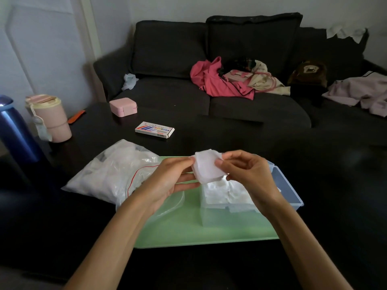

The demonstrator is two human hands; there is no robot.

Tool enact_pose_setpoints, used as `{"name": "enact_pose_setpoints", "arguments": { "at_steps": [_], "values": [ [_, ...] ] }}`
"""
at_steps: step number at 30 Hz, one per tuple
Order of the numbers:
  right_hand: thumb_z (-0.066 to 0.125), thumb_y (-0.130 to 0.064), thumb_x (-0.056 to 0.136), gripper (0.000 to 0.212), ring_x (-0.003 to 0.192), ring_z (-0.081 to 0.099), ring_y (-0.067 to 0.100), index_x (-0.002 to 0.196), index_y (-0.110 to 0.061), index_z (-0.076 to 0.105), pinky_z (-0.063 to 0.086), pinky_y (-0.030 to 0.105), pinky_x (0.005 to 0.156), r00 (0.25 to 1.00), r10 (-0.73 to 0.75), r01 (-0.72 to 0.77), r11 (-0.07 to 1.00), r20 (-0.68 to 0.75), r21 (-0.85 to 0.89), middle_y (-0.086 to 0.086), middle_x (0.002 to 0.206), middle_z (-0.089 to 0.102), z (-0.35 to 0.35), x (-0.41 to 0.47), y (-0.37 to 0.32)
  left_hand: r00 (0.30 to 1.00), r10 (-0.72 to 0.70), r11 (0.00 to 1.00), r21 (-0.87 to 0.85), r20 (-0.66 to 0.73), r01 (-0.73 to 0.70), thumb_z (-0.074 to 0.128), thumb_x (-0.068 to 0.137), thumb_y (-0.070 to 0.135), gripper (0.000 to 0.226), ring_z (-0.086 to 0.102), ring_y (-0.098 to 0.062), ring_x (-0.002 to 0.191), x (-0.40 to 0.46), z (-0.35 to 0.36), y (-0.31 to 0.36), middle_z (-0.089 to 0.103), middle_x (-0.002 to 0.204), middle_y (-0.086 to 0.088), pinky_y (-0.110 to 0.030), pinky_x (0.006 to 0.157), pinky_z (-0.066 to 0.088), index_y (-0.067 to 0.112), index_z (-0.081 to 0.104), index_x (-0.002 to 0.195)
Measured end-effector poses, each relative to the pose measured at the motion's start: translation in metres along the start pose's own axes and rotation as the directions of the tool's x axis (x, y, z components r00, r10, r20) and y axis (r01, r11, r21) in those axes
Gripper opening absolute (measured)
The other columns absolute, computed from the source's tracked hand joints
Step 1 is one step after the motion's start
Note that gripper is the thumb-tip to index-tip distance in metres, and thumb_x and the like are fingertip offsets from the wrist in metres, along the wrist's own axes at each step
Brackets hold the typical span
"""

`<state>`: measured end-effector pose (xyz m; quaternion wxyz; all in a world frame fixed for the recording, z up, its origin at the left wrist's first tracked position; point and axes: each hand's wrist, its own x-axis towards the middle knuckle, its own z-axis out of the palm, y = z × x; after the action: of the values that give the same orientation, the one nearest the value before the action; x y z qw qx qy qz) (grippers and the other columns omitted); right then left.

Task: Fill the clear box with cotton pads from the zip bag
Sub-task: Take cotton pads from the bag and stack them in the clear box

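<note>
Small stack of white cotton pads (209,169), pinched between left hand (167,181) and right hand (249,174) above the clear box (228,210), itself partly filled with pads. Zip bag (113,176) of pads lies left, on the bench (209,130).

Both forearms forward, left hand (167,181) and right hand (249,174) raised together, fingertips pinching.

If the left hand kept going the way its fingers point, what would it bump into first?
Probably the right hand. The left hand points rightward, and both already pinch the same stack of cotton pads above the clear box.
</note>
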<state>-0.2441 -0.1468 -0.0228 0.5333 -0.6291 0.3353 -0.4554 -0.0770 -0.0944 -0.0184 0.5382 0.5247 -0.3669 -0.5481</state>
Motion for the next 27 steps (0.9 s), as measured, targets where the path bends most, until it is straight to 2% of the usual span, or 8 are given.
{"name": "enact_pose_setpoints", "arguments": {
  "at_steps": [6,9,11,14,18,20,24,27],
  "values": [
    [0.078,-0.008,0.073,0.013,0.062,0.065,0.006,0.072,-0.019,0.072,0.05,0.016,0.053,0.994,-0.094,0.089,0.991,-0.048,-0.1,-0.005,0.071,0.072,-0.001,0.002,0.006,0.999,-0.025,0.996,0.092,0.046,0.02,0.058,0.088,0.042,0.029,0.071,-0.014,0.088,0.003,0.007,-0.001,0.074,0.096,-0.001,-0.027,0.075,0.058,0.019,0.07,0.101],
    [0.079,-0.018,0.072,0.014,0.063,0.06,0.005,0.076,-0.027,0.069,0.047,0.015,0.056,0.981,-0.16,0.121,0.947,-0.11,-0.298,-0.007,0.066,0.065,0.0,0.002,0.01,0.994,0.103,0.967,0.233,0.018,-0.105,0.059,0.091,0.027,0.014,0.069,-0.013,0.092,0.006,0.017,-0.007,0.074,0.094,0.0,-0.025,0.079,0.057,0.02,0.071,0.093],
    [0.077,-0.025,0.075,0.021,0.075,0.058,0.006,0.091,-0.029,0.064,0.049,0.017,0.065,0.982,-0.072,0.016,0.954,-0.173,-0.301,-0.008,0.077,0.058,-0.006,0.006,0.011,0.986,0.164,0.961,0.224,0.0,-0.16,0.056,0.093,0.02,0.014,0.067,-0.013,0.092,0.01,0.023,-0.009,0.072,0.093,-0.001,-0.025,0.081,0.055,0.022,0.07,0.089],
    [0.069,-0.027,0.081,0.039,0.1,0.063,0.016,0.117,-0.023,0.055,0.052,0.032,0.087,0.973,0.218,-0.224,0.971,-0.074,-0.081,0.001,0.108,0.064,-0.017,0.007,0.008,0.967,0.25,0.934,0.249,0.05,-0.255,0.057,0.092,0.024,0.016,0.064,0.003,0.08,0.013,0.03,-0.008,0.072,0.084,0.011,-0.012,0.072,0.05,0.03,0.071,0.086],
    [0.067,-0.015,0.084,0.031,0.08,0.071,0.012,0.112,-0.017,0.053,0.055,0.023,0.069,0.979,0.155,-0.17,0.979,-0.135,-0.111,0.001,0.089,0.073,-0.024,0.003,0.007,0.953,0.3,0.888,0.355,0.04,-0.294,0.057,0.092,0.025,0.015,0.058,-0.009,0.079,0.023,0.042,-0.015,0.07,0.095,-0.011,-0.024,0.072,0.044,0.02,0.071,0.097],
    [0.068,-0.01,0.084,0.027,0.071,0.07,0.011,0.104,-0.013,0.051,0.054,0.018,0.056,0.94,0.152,-0.178,0.982,-0.304,-0.061,0.003,0.085,0.069,-0.033,0.006,0.007,0.921,0.39,0.754,0.565,0.027,-0.335,0.058,0.091,0.028,0.015,0.057,-0.01,0.085,0.029,0.043,-0.02,0.068,0.099,0.0,-0.028,0.078,0.045,0.024,0.067,0.102],
    [0.073,-0.008,0.08,0.019,0.08,0.068,0.019,0.091,-0.006,0.057,0.057,0.021,0.058,0.876,0.295,-0.342,0.938,-0.381,-0.061,0.01,0.095,0.063,-0.055,0.008,0.016,0.84,0.491,0.141,0.93,0.231,-0.338,0.051,0.094,0.022,0.025,0.056,-0.012,0.106,0.031,0.033,-0.027,0.066,0.114,0.012,-0.027,0.092,0.038,0.034,0.066,0.11],
    [0.078,-0.009,0.074,0.014,0.086,0.068,0.025,0.076,-0.006,0.065,0.058,0.027,0.063,0.897,0.268,-0.361,0.903,-0.35,-0.233,0.014,0.098,0.064,-0.054,0.007,0.025,0.858,0.407,-0.023,0.943,0.312,-0.332,0.047,0.095,0.018,0.032,0.053,-0.013,0.11,0.033,0.03,-0.033,0.066,0.117,0.008,-0.024,0.092,0.026,0.035,0.065,0.114]
  ]
}}
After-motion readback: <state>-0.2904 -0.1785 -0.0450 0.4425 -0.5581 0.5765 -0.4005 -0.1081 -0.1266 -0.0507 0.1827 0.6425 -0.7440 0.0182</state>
